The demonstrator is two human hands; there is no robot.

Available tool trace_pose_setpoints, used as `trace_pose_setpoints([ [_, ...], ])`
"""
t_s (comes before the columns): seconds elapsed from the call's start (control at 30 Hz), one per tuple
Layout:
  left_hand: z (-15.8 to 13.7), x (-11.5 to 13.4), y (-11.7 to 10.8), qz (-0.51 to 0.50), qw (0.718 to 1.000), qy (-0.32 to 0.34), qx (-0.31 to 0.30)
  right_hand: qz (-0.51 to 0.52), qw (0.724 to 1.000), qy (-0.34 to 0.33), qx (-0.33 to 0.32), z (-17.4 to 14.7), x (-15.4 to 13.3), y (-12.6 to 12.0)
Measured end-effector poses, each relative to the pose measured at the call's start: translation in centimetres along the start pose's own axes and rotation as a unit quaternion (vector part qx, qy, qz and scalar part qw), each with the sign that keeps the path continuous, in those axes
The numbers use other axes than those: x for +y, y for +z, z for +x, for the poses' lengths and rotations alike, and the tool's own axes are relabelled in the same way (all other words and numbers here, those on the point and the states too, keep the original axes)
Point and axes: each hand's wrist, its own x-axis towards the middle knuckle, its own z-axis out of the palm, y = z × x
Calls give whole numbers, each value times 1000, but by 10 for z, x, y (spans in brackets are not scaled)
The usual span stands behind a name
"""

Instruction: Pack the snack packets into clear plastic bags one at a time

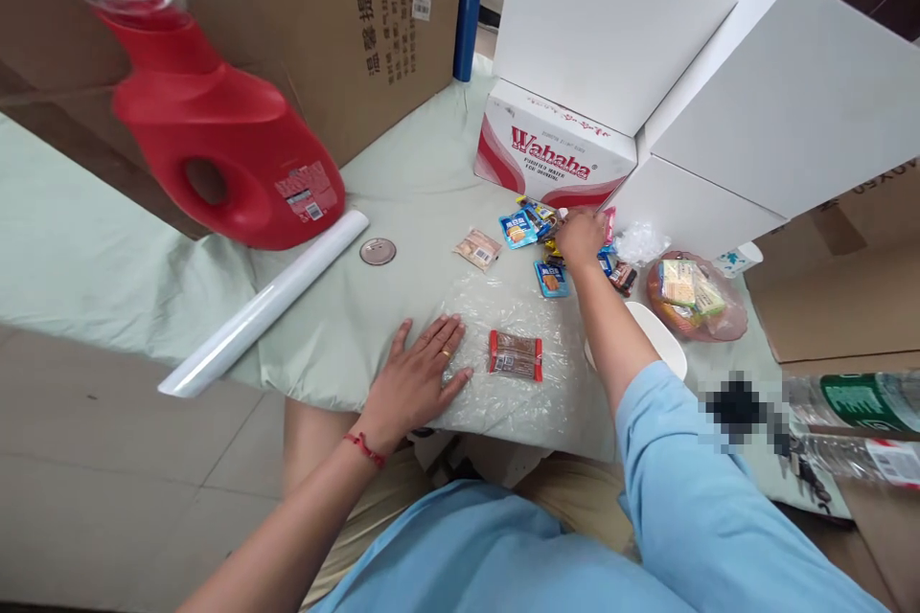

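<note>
The person's left hand (421, 372), fingers spread and holding nothing, lies palm down near the edge of the pale green cloth-covered table (409, 192), its fingertips on a sheet of clear, wrinkled plastic film (542, 407). On that film, just right of the hand, is 1 flat rectangular packet with red ends and a brown middle (516, 356). The right hand (581, 238) reaches forward into a heap of small, shiny, multicoloured wrapped packets (552, 249) before a white-and-red cardboard Wahaha box (553, 148); its fingers point down and are partly hidden, so whether they grip a packet cannot be told. A flat beige packet (478, 249) lies left of the heap. Right of it sit crumpled clear plastic (642, 242) and a pink translucent bowl (729, 324) holding more packets. The right forearm partly covers a white, smooth-rimmed dish (668, 345).
</note>
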Motion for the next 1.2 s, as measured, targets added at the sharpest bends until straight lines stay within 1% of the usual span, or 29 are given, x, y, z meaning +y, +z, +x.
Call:
trace_pose_setpoints([
  [0.07,0,0,0,2,1000,-1,-1,0,999,-44,0,-5,-6,2],
  [0.13,0,0,0,6,1000,0,-3,8,994,-105,-36,-15,-19,10],
  [0.2,0,0,0,9,1000,3,-5,11,986,-150,-78,-30,-33,22],
  [0.3,0,0,0,10,1000,2,-3,15,978,-175,-115,-46,-48,35],
  [0.37,0,0,0,10,1000,1,-2,34,979,-172,-107,-48,-46,35],
  [0.4,0,0,0,9,1000,1,-3,44,983,-157,-84,-46,-42,32],
  [0.43,0,0,0,7,1000,1,-3,53,989,-130,-49,-41,-36,29],
  [0.5,0,-1,0,3,1000,2,-1,63,997,-31,16,-29,-19,22],
  [0.53,0,-1,0,1,1000,2,0,64,997,29,22,-23,-10,20],
  [0.57,0,-1,1,-1,1000,2,2,65,994,83,7,-19,-3,19],
  [0.6,0,-1,1,-3,1000,2,4,65,990,122,-22,-16,4,20],
  [0.63,0,-1,1,-3,1000,2,5,65,987,138,-55,-16,8,21],
  [0.67,0,-2,1,-4,1000,1,5,65,985,132,-84,-17,11,24],
  [0.7,0,-2,2,-3,1000,0,4,64,986,112,-104,-20,11,27],
  [0.77,1,-1,2,-1,1000,-3,0,61,989,69,-120,-26,8,33],
  [0.87,1,-1,1,3,1000,-3,-6,55,988,46,-135,-32,4,33],
  [0.97,1,0,0,6,1000,-2,-2,66,986,13,-150,-31,10,22],
  [1.1,1,0,0,5,1000,0,4,60,985,-38,-157,-31,33,-3],
  [1.13,1,0,1,4,1000,0,4,55,983,-49,-170,-33,39,-9],
  [1.2,1,-1,1,2,1000,-1,3,52,972,-71,-217,-39,49,-18],
])
